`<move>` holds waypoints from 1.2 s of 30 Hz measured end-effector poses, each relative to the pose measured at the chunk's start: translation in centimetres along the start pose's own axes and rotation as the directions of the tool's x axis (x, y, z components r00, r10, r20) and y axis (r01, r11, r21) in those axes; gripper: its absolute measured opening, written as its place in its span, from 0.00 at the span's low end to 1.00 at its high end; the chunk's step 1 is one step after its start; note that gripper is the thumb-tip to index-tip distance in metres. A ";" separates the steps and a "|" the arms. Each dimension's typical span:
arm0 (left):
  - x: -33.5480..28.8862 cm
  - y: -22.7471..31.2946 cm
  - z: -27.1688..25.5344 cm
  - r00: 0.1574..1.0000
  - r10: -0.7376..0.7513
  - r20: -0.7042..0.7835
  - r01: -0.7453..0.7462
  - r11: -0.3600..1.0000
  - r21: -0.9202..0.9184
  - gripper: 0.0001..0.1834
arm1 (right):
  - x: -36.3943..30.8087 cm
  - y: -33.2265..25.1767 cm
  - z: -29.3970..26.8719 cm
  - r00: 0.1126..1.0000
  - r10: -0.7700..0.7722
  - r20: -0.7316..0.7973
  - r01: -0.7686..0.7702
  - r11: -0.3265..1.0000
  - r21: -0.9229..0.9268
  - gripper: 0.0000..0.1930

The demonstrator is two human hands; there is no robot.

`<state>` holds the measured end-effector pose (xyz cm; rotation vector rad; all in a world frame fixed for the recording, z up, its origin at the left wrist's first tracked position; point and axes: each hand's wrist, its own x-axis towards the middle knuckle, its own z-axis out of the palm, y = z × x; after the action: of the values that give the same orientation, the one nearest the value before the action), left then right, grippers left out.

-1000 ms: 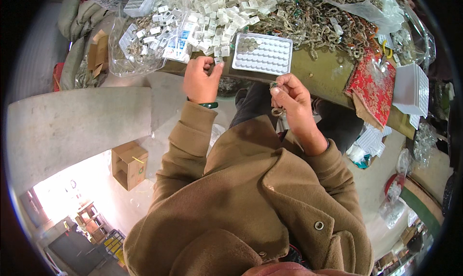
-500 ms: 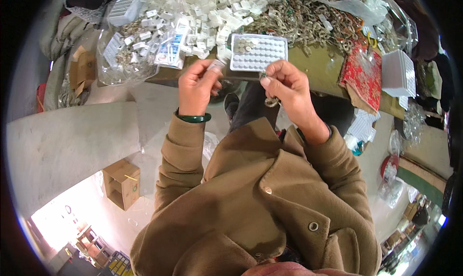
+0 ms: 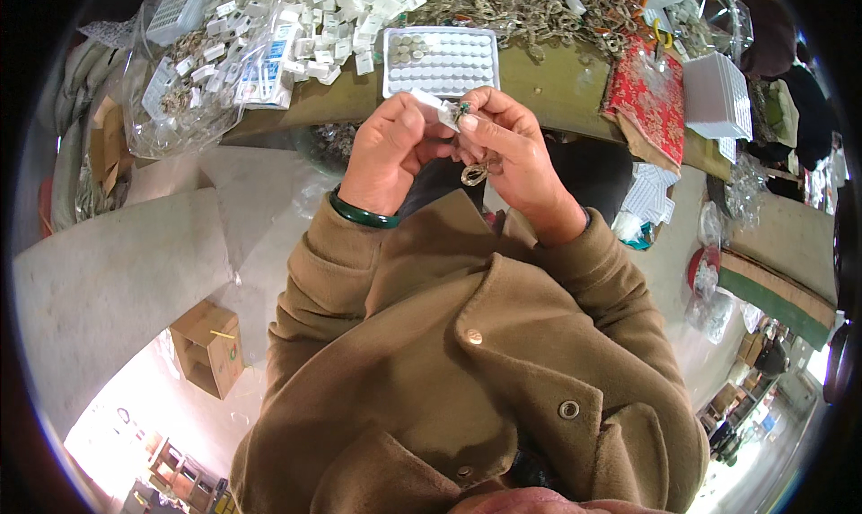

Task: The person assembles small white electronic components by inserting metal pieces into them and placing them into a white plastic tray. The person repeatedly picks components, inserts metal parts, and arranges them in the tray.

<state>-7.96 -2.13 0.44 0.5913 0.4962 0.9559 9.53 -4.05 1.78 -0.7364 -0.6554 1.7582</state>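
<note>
My left hand point(image 3: 384, 155) pinches a small white plastic case point(image 3: 433, 103) between thumb and fingers. Close against it, my right hand point(image 3: 514, 150) grips a small coiled wire string point(image 3: 473, 174). Its loop hangs below the fingers, and a small green bit shows at the fingertips. The case and the green end meet or nearly meet; I cannot tell whether they touch. Just beyond my hands, a white tray point(image 3: 387, 65) of round pockets lies on the table, with several silvery button cells point(image 3: 409, 49) at its left.
White cases point(image 3: 346, 16) are heaped at the far left, coiled strings point(image 3: 530, 16) at the far right. A clear plastic bag point(image 3: 144, 123) and a blue-white carton point(image 3: 269, 70) stand left. Right are a red patterned cloth point(image 3: 648, 96) and stacked white trays point(image 3: 716, 96).
My hands have come together, bringing the white case and the coiled string's green end close to each other. The whole view has shifted slightly, so the table sits higher and further left.
</note>
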 end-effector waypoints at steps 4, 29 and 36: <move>0.4 -1.4 1.1 0.995 0.071 -0.074 -0.061 0.991 0.120 0.12 | -0.1 -0.1 -0.9 0.999 0.047 0.011 -0.047 0.998 0.035 0.02; 2.6 -3.9 4.0 0.897 0.432 -0.099 -0.210 0.610 0.764 0.18 | 0.1 -0.1 -3.0 0.979 -0.137 -0.153 0.121 0.987 -0.106 0.02; 2.4 -4.8 4.3 0.934 0.332 -0.130 -0.151 0.699 0.699 0.18 | -0.1 -0.6 -3.6 0.962 -0.175 -0.209 0.097 0.936 -0.339 0.02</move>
<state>-1.16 -3.26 0.11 1.2420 1.0405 1.1030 12.60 -3.68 -0.13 -1.0831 -0.8235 1.4201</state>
